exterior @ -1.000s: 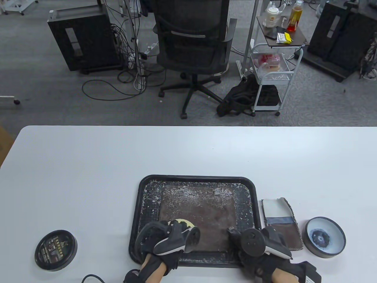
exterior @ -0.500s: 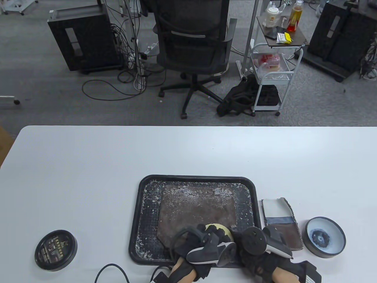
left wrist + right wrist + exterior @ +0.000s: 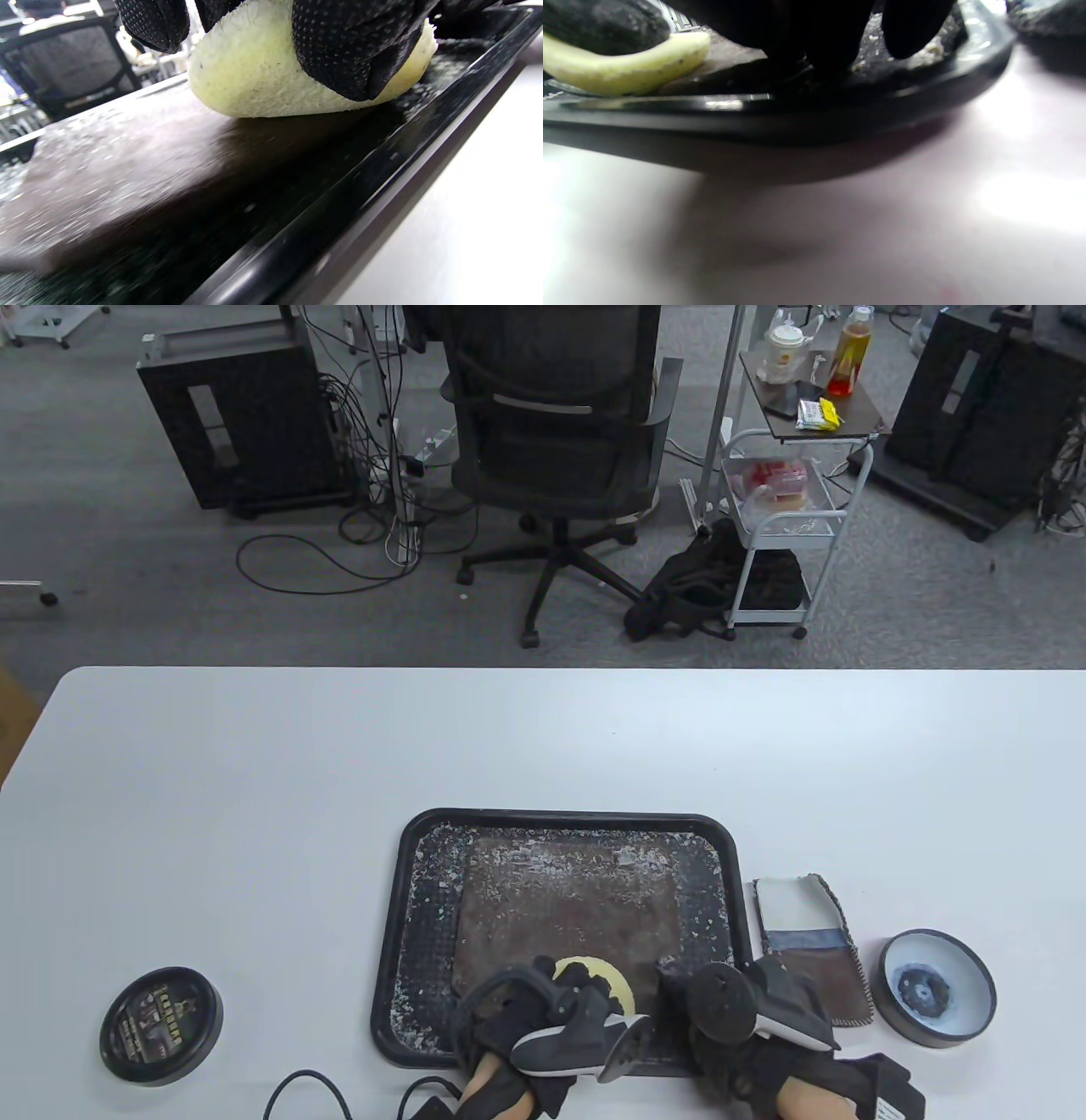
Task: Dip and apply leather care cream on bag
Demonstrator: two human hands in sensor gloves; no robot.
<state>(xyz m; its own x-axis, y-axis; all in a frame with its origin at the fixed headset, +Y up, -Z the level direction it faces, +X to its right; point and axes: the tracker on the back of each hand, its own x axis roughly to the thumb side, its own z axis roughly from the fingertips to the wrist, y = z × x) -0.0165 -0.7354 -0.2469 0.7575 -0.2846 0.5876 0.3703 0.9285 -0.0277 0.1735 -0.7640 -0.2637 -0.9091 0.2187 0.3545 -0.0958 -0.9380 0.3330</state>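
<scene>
While the bag lies in the tray:
Left hand: pad is gripped, pressed on bag.
Right hand: tray's near corner is touched; finger closure cannot be told.

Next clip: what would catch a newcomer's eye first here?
Likely the pale yellow fluffy applicator pad, pressed by the gloved left hand onto the flat brown leather piece, speckled with white flecks, in the black rectangular tray at the table's near edge. The right hand rests at the tray's near right corner, left of the open round cream tin.

Grey carpet; black office chair; white cart
</scene>
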